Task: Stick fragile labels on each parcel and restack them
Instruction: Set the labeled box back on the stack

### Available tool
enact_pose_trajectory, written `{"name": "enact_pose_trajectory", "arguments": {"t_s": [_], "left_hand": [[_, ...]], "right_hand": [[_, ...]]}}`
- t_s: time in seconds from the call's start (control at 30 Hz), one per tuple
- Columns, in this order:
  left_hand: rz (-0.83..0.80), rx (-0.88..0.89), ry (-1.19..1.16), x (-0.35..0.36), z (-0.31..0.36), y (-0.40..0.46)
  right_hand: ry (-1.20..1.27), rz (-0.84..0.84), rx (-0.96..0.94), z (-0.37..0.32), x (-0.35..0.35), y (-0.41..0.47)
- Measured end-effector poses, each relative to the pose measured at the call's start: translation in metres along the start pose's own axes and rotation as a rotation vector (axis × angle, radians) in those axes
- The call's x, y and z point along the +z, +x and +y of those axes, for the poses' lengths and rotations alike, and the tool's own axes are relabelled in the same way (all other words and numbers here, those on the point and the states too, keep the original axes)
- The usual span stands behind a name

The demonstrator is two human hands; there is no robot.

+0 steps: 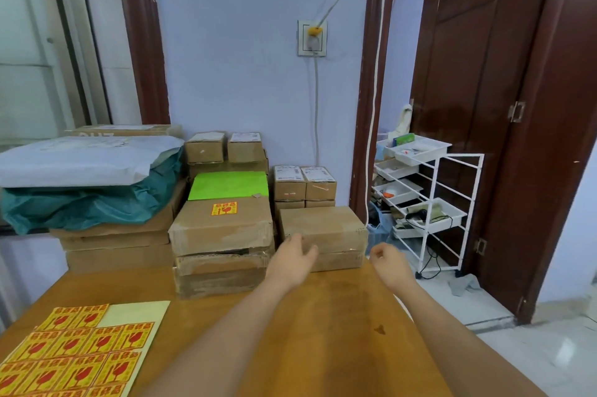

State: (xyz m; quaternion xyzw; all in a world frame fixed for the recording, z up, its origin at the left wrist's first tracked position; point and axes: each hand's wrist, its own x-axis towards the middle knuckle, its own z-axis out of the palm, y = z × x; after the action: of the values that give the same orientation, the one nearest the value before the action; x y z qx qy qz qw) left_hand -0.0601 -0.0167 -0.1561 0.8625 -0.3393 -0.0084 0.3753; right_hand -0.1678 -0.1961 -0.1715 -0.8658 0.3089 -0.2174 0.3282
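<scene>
Just ahead, a plain cardboard parcel (scuffed, taped, boxy) lies long side across the wooden table's far edge; the left hand reaches with fingers spread at its front face, the right hand loosely curled beside it, holding nothing. Yellow-and-red fragile label sheet lies flat near-left.

Left arm: reaching forward, bare forearm stretched out, angling to the right.
Left hand: lying relaxed, fingers loosely extended, holding nothing.
Right arm: extending forward, angling to the left.
Right hand: hanging with fingers loosely curled, gripping nothing.
</scene>
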Motion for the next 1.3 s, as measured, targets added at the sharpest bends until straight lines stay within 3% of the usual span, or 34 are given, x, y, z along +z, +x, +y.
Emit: {"name": "enact_pose_trajectory", "arguments": {"t_s": [0.23, 0.5, 0.67, 0.8, 1.03, 1.3], "left_hand": [[0.081, -0.121, -0.172, 0.009, -0.001, 0.025], [0.27, -0.188, -0.01, 0.027, 0.005, 0.041], [0.157, -0.371, -0.272, 0.031, 0.003, 0.054], [0.172, -0.432, -0.414, 0.031, 0.004, 0.056], [0.151, -0.475, -0.428, 0.031, 0.013, 0.044], [0.093, -0.543, -0.44, 0.022, 0.02, 0.021]], "right_hand": [[0.061, 0.071, -0.028, -0.002, -0.002, 0.033], [0.166, -0.004, 0.088, -0.005, 0.013, 0.063], [0.348, -0.078, 0.146, -0.011, 0.022, 0.063], [0.448, -0.054, 0.146, -0.012, 0.023, 0.058], [0.472, 0.05, 0.182, -0.008, 0.005, 0.041], [0.528, 0.051, 0.249, -0.002, -0.01, 0.02]]}}
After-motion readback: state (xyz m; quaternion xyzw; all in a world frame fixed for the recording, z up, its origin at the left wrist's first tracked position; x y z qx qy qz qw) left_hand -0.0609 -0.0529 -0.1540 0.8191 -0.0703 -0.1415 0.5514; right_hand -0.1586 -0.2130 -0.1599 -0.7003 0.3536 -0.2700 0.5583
